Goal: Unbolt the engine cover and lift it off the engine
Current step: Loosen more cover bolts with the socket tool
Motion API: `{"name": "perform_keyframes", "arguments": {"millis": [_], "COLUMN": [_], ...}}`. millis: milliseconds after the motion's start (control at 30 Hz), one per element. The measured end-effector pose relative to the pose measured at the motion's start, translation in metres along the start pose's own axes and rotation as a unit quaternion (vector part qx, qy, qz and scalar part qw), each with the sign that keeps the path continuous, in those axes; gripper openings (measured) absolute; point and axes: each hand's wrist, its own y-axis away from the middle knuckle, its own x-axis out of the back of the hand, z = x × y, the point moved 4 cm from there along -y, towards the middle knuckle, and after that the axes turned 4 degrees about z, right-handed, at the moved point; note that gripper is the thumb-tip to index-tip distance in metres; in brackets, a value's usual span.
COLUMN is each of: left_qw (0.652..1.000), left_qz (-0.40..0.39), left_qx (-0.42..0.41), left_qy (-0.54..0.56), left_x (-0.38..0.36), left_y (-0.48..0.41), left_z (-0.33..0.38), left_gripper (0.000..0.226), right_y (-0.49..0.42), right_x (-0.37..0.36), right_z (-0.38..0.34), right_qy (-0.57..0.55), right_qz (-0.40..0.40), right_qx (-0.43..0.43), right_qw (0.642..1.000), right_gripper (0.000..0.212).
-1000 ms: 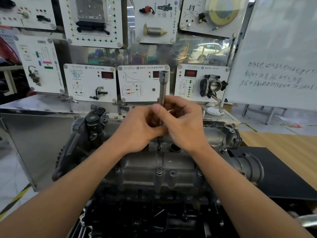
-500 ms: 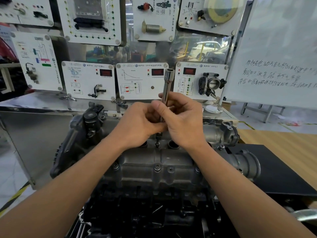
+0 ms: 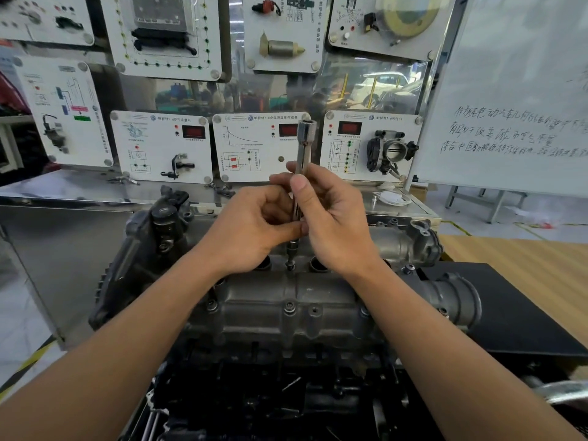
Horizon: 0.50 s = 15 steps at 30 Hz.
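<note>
Pinched between left hand [image 3: 254, 226] and right hand [image 3: 335, 218], socket extension bar [image 3: 304, 140] stands near-upright, lower end on a bolt [image 3: 289, 265] in the engine cover [image 3: 286, 296] directly below.

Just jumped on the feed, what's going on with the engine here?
A person holds a long socket wrench upright, left hand and right hand both pinching its shaft. Its lower end sits on a bolt on top of the engine cover, between two round holes. The cover is on the engine, and a front bolt is in place.
</note>
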Motion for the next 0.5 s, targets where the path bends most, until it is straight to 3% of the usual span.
{"name": "perform_keyframes", "arguments": {"millis": [267, 400, 500], "left_qw": [0.999, 0.999, 0.999], "left_qz": [0.033, 0.033, 0.018], "left_qx": [-0.007, -0.011, -0.022], "left_qy": [-0.039, -0.041, -0.04], "left_x": [0.0043, 0.0037, 0.003], "left_y": [0.0018, -0.001, -0.0027], "left_z": [0.0033, 0.0001, -0.0007], "left_gripper": [0.025, 0.021, 0.02], "right_y": [0.0003, -0.0007, -0.0038], "right_x": [0.001, -0.0033, -0.0025], "right_z": [-0.0017, -0.0038, -0.0025], "right_qy": [0.052, 0.061, 0.07], "right_qz": [0.008, 0.005, 0.01], "right_qx": [0.022, 0.015, 0.01], "right_qw": [0.998, 0.998, 0.997], "right_gripper": [0.011, 0.024, 0.014]}}
